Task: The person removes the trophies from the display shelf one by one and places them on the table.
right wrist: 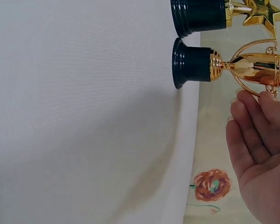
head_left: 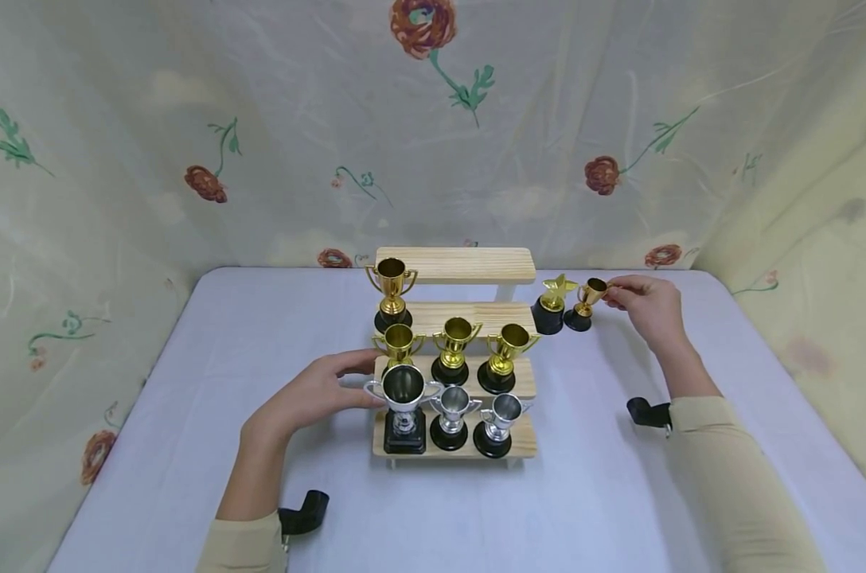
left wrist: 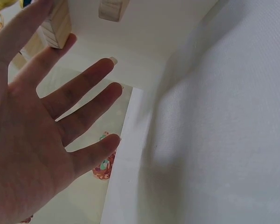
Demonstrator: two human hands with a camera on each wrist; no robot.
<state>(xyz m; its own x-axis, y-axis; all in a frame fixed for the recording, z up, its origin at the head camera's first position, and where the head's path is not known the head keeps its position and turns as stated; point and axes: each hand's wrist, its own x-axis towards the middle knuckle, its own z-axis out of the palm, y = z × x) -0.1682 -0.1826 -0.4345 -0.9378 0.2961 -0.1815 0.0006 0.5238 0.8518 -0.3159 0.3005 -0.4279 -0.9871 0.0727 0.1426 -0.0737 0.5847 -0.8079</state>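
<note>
"Well, what's the left hand (head_left: 321,390) doing?"

"Its fingers are spread wide at the left end of the wooden rack (head_left: 454,265); just right of that hand's thumb, a large silver cup (head_left: 403,402) stands upright."

"And farther right?"

"A star trophy (head_left: 550,307) on the counter (head_left: 583,446), then the small gold cup (head_left: 589,299), both just left of the right hand (head_left: 650,310). Thumb and fingers pinch the cup's nearer handle."

"Which way does it point?"

"Mouth up, black base down, long axis close to vertical."
</note>
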